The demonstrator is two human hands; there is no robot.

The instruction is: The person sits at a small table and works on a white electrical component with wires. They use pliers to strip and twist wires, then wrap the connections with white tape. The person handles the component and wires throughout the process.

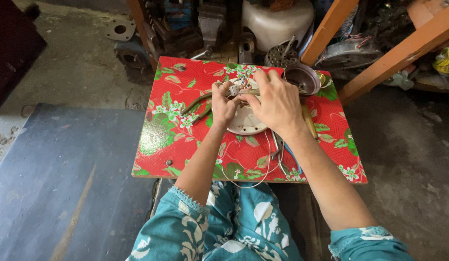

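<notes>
Pinching a bundle of thin coloured wires over a round white plastic disc on the red floral desk, the left hand and right hand clench them (green-handled pliers lie beside), the wiring apparently unfinished.
</notes>
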